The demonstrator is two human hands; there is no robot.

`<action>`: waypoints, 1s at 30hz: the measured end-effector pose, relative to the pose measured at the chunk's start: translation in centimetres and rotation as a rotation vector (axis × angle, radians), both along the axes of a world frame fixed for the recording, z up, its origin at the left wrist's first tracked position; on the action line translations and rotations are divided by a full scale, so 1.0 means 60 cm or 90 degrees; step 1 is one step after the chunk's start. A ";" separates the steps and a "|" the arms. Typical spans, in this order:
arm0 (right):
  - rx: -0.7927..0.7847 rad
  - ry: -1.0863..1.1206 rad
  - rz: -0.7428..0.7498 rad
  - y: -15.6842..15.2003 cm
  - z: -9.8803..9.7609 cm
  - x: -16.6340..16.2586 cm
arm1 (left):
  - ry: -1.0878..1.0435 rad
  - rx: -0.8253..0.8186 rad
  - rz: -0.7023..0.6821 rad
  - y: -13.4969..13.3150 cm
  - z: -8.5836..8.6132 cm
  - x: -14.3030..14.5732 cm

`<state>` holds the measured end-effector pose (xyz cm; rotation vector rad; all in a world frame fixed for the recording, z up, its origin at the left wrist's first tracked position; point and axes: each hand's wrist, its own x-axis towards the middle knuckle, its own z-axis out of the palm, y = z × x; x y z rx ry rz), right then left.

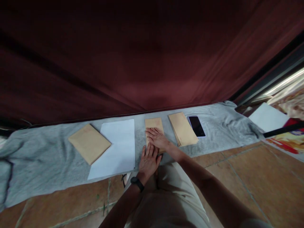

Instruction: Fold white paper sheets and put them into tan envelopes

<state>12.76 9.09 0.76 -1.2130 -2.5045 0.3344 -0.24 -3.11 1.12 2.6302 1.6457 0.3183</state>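
Observation:
A single brown envelope [154,123] lies on the grey cloth [47,158] in the middle. My right hand [157,138] lies flat on its near half, fingers stretched out and pointing left. My left hand [148,160], with a black watch on the wrist, rests flat just below it at the envelope's near end, fingers spread toward the far side. To the right sits a stack of brown envelopes [182,128]. To the left are white sheets of paper [116,147] and another brown envelope stack [89,143].
A dark phone [196,126] lies face up right of the envelope stack. A dark red curtain [133,53] hangs behind the cloth. Brown floor tiles [249,177] run along the near side. White paper [268,117] and colourful printed material [287,141] lie at far right.

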 end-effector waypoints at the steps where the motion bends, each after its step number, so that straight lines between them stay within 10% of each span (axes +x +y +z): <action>1: -0.001 -0.007 -0.007 0.008 0.000 -0.005 | -0.002 0.002 -0.001 0.000 0.000 0.000; 30: -0.025 0.128 -0.072 -0.178 -0.005 0.131 | -0.178 0.015 -0.003 0.002 -0.015 -0.015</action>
